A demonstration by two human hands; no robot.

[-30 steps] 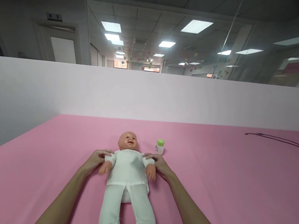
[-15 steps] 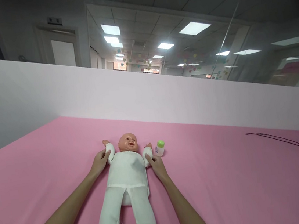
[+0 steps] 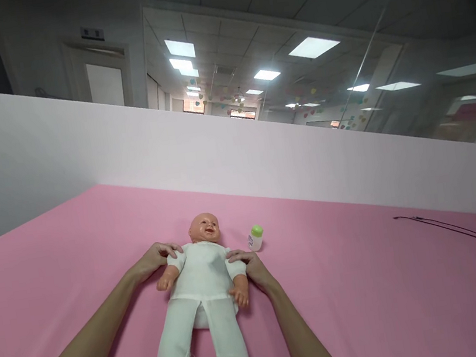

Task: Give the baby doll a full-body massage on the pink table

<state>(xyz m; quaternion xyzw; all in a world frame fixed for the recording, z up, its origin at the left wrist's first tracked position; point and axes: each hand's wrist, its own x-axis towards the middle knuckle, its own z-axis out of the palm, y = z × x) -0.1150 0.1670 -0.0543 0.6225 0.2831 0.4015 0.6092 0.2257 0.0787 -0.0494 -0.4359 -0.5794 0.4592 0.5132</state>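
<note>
Against a white wall [image 3: 216,152], a pink surface [image 3: 347,299] is seen in the head view, with a doll [image 3: 204,269] laid face-up toward seven o'clock. At its chest's ten and three o'clock, the sleeved upper arms are touched by the left hand [image 3: 154,261] and right hand [image 3: 253,266], both half-curled; whether they are gripped cannot be told. Near the right hand, a green-capped bottle [image 3: 255,240] is seen.

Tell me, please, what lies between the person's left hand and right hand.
In the head view, the doll's white torso lies between the left hand and the right hand; each touches a white sleeve.
</note>
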